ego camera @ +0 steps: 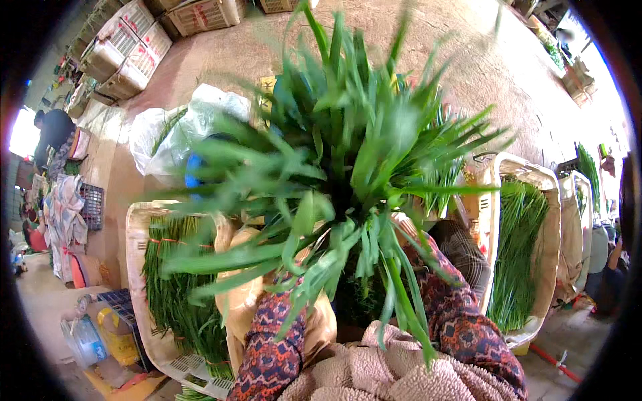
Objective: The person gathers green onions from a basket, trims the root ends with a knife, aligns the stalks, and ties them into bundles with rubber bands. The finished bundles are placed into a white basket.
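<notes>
A large bunch of long, flat green leaves (371, 135), like Chinese chives, fans out upright before me. The leaf tips splay toward the camera and are partly blurred. Both hands grip the bunch low down, beneath the spread. Of my left hand (315, 245) only a little shows through the leaves. My right hand (404, 224) is on the other side, its fingers mostly covered. Patterned sleeves reach up to both. Left of me, a white plastic crate (134, 260) holds chives tied in bundles (173, 265). A second crate (494, 200) on my right holds more long greens (519, 250).
A white plastic bag (215, 105) and a blue round container (192, 175) stand beyond the left crate. Stacked crates (128, 50) line the far left. Water jugs (83, 341) sit at lower left. Other people (55, 133) are at both sides.
</notes>
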Action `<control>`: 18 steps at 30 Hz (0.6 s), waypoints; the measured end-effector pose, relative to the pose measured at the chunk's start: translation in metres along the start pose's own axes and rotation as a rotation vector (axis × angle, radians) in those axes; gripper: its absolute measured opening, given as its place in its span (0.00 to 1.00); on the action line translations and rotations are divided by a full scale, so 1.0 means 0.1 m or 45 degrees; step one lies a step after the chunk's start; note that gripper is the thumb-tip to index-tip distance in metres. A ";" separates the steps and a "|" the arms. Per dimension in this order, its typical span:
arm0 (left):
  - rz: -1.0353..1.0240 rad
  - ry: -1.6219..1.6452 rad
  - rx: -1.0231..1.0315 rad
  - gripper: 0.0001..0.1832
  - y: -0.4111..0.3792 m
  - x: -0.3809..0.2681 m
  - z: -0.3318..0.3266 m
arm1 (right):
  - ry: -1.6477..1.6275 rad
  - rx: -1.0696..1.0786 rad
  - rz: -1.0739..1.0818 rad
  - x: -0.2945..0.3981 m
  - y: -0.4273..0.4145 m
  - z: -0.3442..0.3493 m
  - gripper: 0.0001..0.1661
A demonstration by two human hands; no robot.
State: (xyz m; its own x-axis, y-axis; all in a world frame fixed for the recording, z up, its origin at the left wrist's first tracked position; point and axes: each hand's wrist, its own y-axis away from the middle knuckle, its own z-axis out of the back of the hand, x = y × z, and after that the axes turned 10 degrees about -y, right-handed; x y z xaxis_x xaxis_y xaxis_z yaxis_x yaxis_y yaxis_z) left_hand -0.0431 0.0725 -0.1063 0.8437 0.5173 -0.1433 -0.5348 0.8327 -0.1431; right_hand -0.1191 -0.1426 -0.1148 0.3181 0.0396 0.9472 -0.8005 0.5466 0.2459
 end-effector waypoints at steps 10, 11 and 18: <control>-0.001 0.009 -0.023 0.30 -0.01 -0.04 0.01 | 0.081 0.020 -0.006 0.01 0.19 0.07 0.17; 0.003 0.014 -0.020 0.30 0.03 -0.05 0.00 | 0.077 0.034 -0.025 -0.01 0.19 0.08 0.17; 0.012 -0.036 -0.039 0.28 0.07 -0.01 -0.02 | 0.055 0.115 -0.086 0.00 0.07 0.12 0.17</control>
State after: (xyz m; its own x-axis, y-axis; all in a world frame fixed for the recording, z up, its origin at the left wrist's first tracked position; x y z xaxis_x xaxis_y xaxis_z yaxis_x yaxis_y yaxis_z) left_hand -0.0478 0.0779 -0.1087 0.8395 0.5306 -0.1170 -0.5433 0.8217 -0.1719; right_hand -0.1314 -0.1489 -0.1109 0.3931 0.0424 0.9185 -0.8183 0.4718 0.3284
